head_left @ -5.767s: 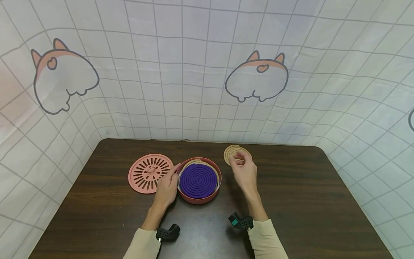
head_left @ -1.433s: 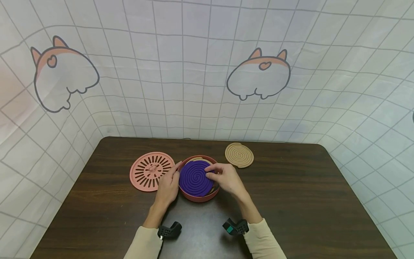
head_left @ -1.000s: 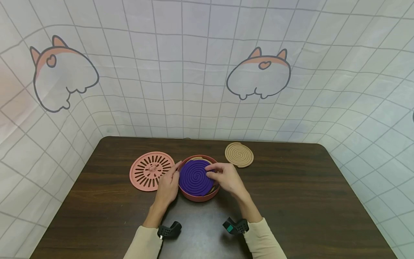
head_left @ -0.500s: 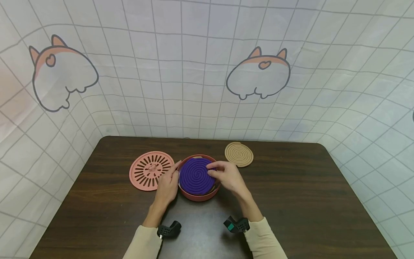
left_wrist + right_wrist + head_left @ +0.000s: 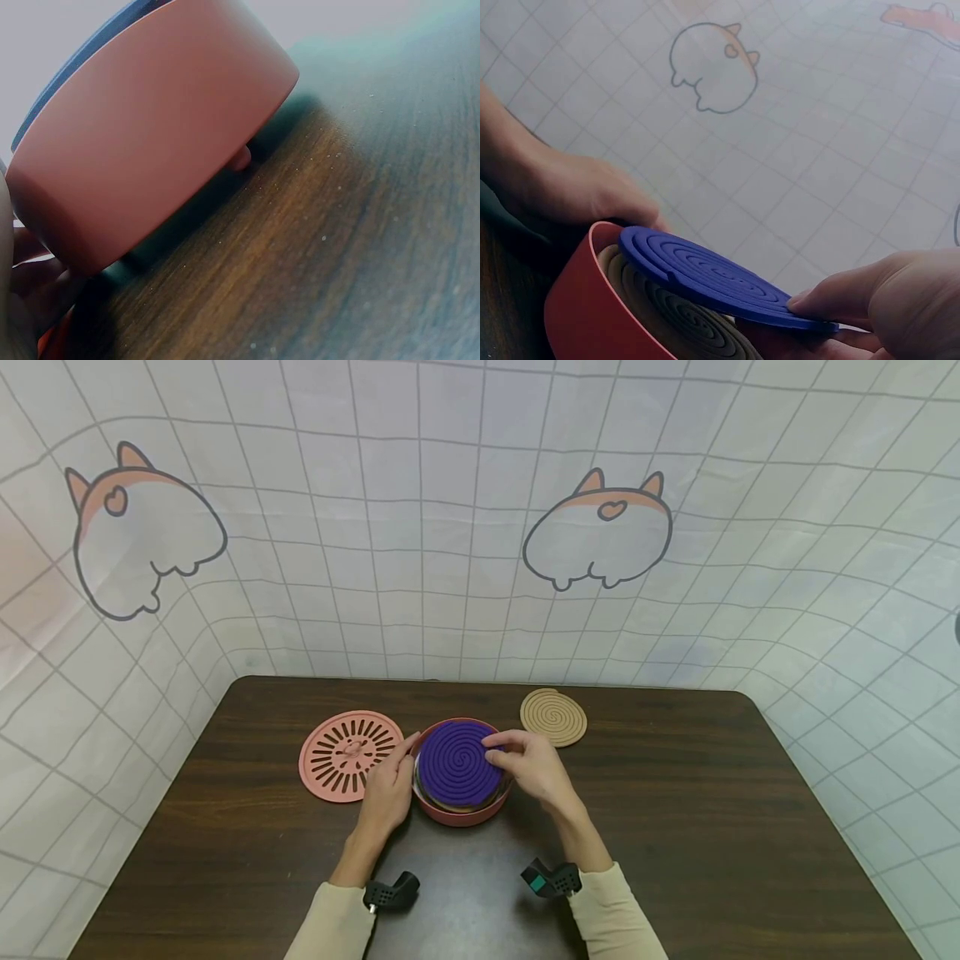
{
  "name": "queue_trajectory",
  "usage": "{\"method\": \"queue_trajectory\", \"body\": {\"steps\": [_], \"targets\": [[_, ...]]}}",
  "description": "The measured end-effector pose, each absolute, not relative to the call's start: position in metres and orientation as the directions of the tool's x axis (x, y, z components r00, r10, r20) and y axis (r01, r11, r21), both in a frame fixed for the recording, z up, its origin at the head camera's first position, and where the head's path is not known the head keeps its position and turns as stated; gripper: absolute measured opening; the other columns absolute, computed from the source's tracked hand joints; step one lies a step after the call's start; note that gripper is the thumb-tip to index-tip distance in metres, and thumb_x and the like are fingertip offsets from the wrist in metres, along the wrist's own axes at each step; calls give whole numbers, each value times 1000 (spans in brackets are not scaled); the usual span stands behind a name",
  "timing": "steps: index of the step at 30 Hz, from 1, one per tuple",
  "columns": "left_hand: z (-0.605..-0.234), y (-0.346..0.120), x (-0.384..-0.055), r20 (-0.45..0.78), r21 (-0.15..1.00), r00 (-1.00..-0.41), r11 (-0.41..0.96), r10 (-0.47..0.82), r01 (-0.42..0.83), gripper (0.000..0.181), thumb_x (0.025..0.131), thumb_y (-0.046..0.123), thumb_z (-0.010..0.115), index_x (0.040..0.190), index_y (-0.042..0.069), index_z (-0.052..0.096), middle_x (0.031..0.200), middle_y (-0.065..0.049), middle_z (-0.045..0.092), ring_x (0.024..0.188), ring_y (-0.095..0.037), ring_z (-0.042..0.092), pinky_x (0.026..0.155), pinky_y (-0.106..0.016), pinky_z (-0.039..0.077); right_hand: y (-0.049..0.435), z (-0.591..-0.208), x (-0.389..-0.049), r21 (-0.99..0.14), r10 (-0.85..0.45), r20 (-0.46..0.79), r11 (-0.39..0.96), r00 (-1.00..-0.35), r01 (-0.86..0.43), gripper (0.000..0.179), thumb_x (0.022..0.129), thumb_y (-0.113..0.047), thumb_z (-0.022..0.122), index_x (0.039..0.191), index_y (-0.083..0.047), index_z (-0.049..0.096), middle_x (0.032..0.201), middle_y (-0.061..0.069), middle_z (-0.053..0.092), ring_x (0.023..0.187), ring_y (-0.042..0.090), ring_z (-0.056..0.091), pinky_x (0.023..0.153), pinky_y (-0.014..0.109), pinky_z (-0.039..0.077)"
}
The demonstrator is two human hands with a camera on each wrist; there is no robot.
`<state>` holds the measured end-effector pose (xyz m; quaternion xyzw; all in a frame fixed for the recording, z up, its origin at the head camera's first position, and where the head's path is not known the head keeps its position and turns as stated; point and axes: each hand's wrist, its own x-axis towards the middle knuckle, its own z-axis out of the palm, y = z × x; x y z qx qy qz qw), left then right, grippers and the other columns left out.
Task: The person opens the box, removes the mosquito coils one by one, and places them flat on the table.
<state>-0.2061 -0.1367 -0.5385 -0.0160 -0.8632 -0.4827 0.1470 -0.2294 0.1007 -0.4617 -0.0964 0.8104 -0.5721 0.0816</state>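
Note:
A purple mosquito coil (image 5: 459,764) lies tilted over the top of a round red mosquito coil case (image 5: 459,818). My right hand (image 5: 534,768) pinches its right edge between thumb and fingers. In the right wrist view, the purple coil (image 5: 712,274) is raised on the hand's side, its other end near the rim. Beneath it, inside the case, sits a tan coil (image 5: 690,311). My left hand (image 5: 386,793) holds the left side of the case, with some fingers hidden. The left wrist view shows the case wall (image 5: 150,127) close up and small feet (image 5: 240,159) underneath.
A pink slotted lid (image 5: 330,777) lies flat left of the case, partly behind the left hand. At the back right, another tan coil (image 5: 553,717) rests on the dark wooden table (image 5: 712,827). A white gridded curtain (image 5: 450,568) hangs behind the table.
Earlier, my right hand was at the tan coil on the table; it has moved left and taken hold of the purple coil. Lately that coil has shifted slightly back and right. Left hand steady.

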Motion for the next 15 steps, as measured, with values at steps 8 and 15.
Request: {"method": "queue_trajectory", "body": {"steps": [8,15], "targets": [[-537,-136,-205,268,827,-957,537,-114,168,42,104,15,39,141,18,60,56,5,35,46,-3,23,48,-25,30,105,-460,-231,-951,-218,-34,306,-975,-35,24,89,-9,73,111,-1,75,91,9,74,72,9,63,71,38,57],[-538,-136,-207,275,822,-955,543,-113,172,42,104,15,39,141,16,60,61,2,37,48,-3,24,50,-26,30,110,-458,-233,-958,-216,-30,283,-976,-33,23,89,-8,72,111,-1,75,93,11,74,72,9,65,70,34,59]]}}
